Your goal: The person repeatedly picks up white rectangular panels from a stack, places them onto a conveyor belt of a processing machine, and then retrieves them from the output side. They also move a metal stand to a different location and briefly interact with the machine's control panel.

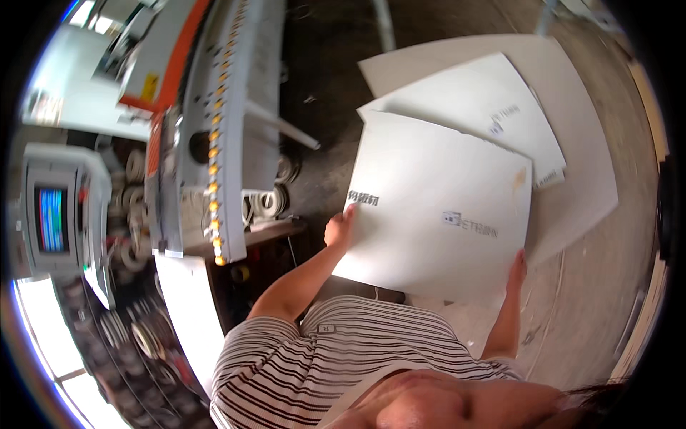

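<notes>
A white rectangular board [429,179] with dark printed marks and a brownish smudge at its far right corner lies flat in front of me. My left hand [340,227] grips its left edge, thumb on top and the other fingers mostly hidden beneath. At the near right edge, my right hand [518,268] is closed on the same board. Just beyond, partly covered by it, is a second white board [457,89], turned at an angle. A larger pale beige sheet [582,143] spreads under or behind both; the support below is hidden.
To my left runs a grey and orange machine [168,79] with a row of yellow rollers [214,143] along its edge. A control box with a lit screen [51,220] stands further left. Several pale coiled rolls [146,339] sit below. A grey metal bar [286,127] juts from the machine.
</notes>
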`<state>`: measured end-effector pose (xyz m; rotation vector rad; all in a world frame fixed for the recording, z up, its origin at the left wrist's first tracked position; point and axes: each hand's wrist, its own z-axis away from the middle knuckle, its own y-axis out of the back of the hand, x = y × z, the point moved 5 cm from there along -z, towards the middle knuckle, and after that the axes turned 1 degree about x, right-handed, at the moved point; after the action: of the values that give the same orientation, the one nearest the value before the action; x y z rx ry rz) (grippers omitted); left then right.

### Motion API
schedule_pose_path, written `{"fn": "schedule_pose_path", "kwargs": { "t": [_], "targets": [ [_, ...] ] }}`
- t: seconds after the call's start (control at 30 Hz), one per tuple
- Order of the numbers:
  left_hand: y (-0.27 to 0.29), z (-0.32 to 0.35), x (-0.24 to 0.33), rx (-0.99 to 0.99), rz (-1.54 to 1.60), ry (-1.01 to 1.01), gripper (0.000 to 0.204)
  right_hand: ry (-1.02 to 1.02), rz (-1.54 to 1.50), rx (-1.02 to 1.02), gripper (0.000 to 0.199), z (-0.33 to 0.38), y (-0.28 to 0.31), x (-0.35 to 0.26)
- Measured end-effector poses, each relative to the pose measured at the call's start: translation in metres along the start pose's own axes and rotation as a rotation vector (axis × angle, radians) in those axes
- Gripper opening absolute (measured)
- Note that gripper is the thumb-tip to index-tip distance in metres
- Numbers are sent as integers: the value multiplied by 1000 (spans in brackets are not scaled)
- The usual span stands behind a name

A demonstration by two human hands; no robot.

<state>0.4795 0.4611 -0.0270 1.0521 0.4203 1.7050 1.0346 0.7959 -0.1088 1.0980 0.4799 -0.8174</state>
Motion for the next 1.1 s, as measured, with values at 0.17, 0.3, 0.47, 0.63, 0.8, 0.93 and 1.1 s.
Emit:
{"fn": "schedule_pose_path", "kwargs": {
  "t": [0.17, 0.3, 0.47, 0.63, 0.8, 0.93, 1.1],
  "targets": [
    [115, 39, 22, 179, 185, 28, 76, 20, -381, -34, 67, 2, -26, -74],
    [195, 66, -40, 419, 517, 90, 65, 130, -368, -120, 70, 36, -95, -239],
    [247, 145, -105, 735, 1045, -23, 49, 468, -238, -350, 65, 80, -196, -412],
    [229, 213, -214, 904, 1147, 135, 54, 684, -106, -647, 54, 159, -308, -482],
    [201, 278, -249, 1071, 1254, 330, 58, 915, 196, -743, 57, 239, -404, -506],
    [178, 295, -262, 1133, 1369, 416, 59, 1068, 477, -840, 58, 306, -465, -548],
    [162, 282, -260, 1108, 1484, 496, 57, 1257, 593, -857, 52, 359, -526, -595]
  ]
}}
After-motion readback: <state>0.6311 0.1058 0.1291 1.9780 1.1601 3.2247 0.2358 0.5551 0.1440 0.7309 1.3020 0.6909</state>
